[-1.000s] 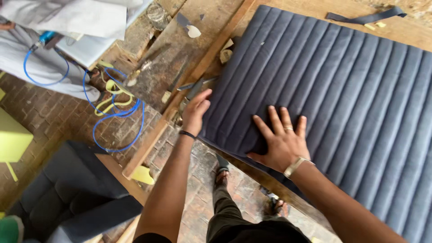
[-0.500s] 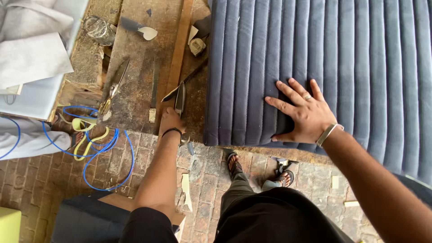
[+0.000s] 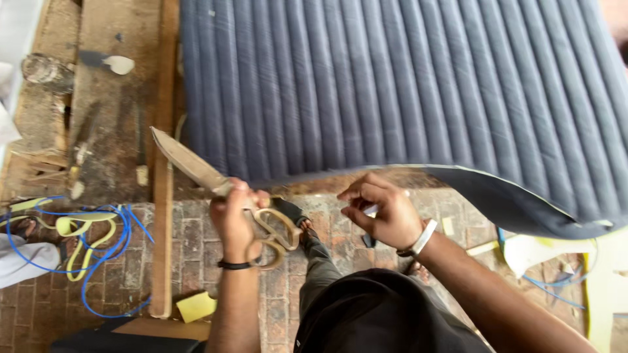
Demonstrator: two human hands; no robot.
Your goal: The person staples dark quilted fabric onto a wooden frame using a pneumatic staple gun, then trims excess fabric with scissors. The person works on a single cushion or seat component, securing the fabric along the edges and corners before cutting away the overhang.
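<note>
My left hand grips a large pair of scissors by the brass-coloured handles, the closed blades pointing up and left over the wooden bench. My right hand pinches the near edge of the dark blue ribbed cushion panel and lifts it a little off the bench. A bracelet sits on the right wrist and a black band on the left. The two hands are about a hand's width apart, both just below the panel's front edge.
Tools and scraps lie on the worn wooden bench at left. A blue and yellow coiled hose lies on the brick floor. Yellow foam bits sit near my legs. White cloth shows at far left.
My left hand has picked the scissors up off the bench. My right hand left the top of the panel and now pinches its front edge. The view shifted left and down.
</note>
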